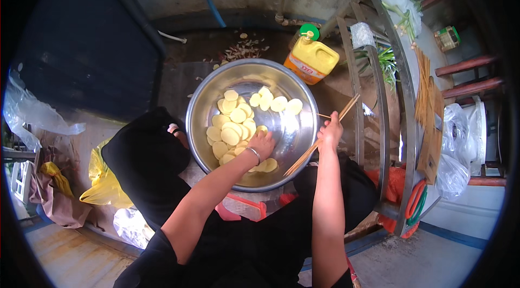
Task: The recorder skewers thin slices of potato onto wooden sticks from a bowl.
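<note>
A wide stainless steel basin (195,85) stands before me, with a heap of pale sliced potatoes (230,135) on its left side. My left hand (262,145), a bangle at its wrist, reaches down among the slices. Its fingertips are at one slice (262,129); whether they grip it is hidden. At the basin's right rim, my right hand (330,131) is closed around a bundle of thin wooden skewers (302,161). A single skewer (323,115) also extends left from this hand, towards a row of several slices (279,104) that appear threaded on it.
Behind the basin are a yellow jug with a pump (313,56) and scattered peelings (245,50). A metal rack frame (380,85) runs along the right, with more skewers (422,85) beyond it. Yellow plastic bags (105,182) lie left of my knee.
</note>
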A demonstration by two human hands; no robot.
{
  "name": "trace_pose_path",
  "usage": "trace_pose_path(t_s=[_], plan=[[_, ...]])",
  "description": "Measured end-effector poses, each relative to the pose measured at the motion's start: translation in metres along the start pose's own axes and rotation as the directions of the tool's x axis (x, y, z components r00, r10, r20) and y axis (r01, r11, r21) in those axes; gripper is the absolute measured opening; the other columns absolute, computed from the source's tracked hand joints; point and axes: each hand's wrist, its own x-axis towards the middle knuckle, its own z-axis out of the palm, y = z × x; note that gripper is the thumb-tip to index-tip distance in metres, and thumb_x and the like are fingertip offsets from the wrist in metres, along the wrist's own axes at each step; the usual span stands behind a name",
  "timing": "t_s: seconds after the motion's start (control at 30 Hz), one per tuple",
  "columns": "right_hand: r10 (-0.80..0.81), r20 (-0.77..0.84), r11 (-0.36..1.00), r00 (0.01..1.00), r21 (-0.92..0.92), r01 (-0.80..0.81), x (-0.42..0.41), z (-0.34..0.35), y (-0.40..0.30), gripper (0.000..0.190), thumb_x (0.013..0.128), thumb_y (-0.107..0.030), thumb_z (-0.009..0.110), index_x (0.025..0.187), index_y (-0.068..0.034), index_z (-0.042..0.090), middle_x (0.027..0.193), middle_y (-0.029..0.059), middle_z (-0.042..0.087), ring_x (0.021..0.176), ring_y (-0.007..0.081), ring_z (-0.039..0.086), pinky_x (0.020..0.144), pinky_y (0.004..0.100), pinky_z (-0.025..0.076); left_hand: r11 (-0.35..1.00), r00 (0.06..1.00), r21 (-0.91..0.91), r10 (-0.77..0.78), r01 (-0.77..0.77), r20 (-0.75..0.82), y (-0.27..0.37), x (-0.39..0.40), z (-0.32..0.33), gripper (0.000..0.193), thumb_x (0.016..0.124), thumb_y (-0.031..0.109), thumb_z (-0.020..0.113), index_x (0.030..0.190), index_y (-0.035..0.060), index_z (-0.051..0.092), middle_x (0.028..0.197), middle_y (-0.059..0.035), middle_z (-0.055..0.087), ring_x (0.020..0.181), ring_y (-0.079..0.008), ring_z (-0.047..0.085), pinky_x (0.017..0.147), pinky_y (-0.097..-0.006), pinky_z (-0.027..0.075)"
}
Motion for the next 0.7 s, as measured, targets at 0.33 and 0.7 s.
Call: trace_pose_path(t_s=[0.33, 0.7], plan=[[0.116, 0.615, 0.982, 0.780, -0.188, 0.002, -0.098, 0.007, 0.012, 0.016, 0.091, -0.023, 0.043, 0.101, -0.011, 0.043, 0.058, 0.0022, 0.048, 0.038, 0.0032, 0.030, 0.035, 0.0175, 0.023, 0.121, 0.940, -0.987, -0.336, 0.108, 0.061, -0.015, -0.023, -0.018, 0.016, 0.086, 0.022, 0.045, 0.090, 0.0061, 0.048, 0.084, -0.0103, 0.059, 0.079, -0.0245, 0.060, 0.064, -0.0355, 0.046], [0.356, 0.677, 0.934, 0.644, -0.244, -0.260, -0.159, 0.027, 0.078, 0.015, 0.088, -0.023, 0.049, 0.084, -0.010, 0.045, 0.052, 0.0023, 0.046, 0.035, 0.0053, 0.030, 0.033, 0.0191, 0.021, -0.894, 0.927, -0.257, -0.375, -0.367, -0.018, -0.063, -0.061, -0.084, 0.036, 0.087, 0.041, 0.045, 0.100, 0.0066, 0.049, 0.088, -0.0074, 0.056, 0.071, -0.0167, 0.051, 0.061, -0.0265, 0.042]])
